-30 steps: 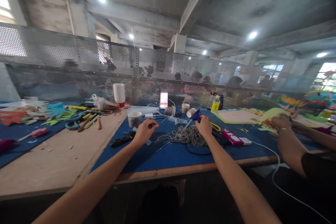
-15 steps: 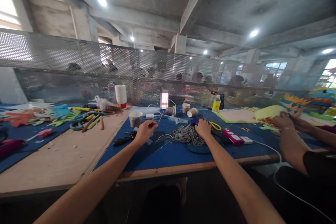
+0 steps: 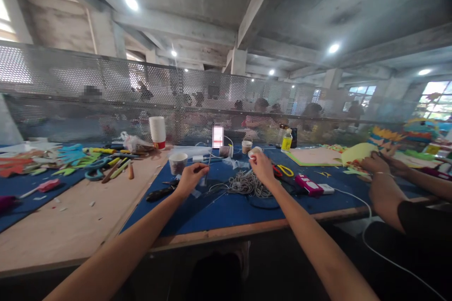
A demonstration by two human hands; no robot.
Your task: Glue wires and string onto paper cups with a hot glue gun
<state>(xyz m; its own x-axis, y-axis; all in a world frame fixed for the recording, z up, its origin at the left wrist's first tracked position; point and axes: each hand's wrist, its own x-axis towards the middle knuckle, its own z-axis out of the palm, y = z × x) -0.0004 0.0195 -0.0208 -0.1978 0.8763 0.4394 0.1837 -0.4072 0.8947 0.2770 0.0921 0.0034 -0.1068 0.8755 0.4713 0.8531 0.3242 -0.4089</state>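
Head view: a thin rod [image 3: 210,159] is pinched near-upright in the left grip [image 3: 192,177], left of the grey cord heap [image 3: 243,184]; whether the right grip [image 3: 263,169], near a half-hidden paper cup [image 3: 254,151], holds anything cannot be told. The rod is best held lightly, clear of the heap.

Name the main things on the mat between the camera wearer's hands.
In the head view: a grey cord heap and, behind it, crumpled plastic.
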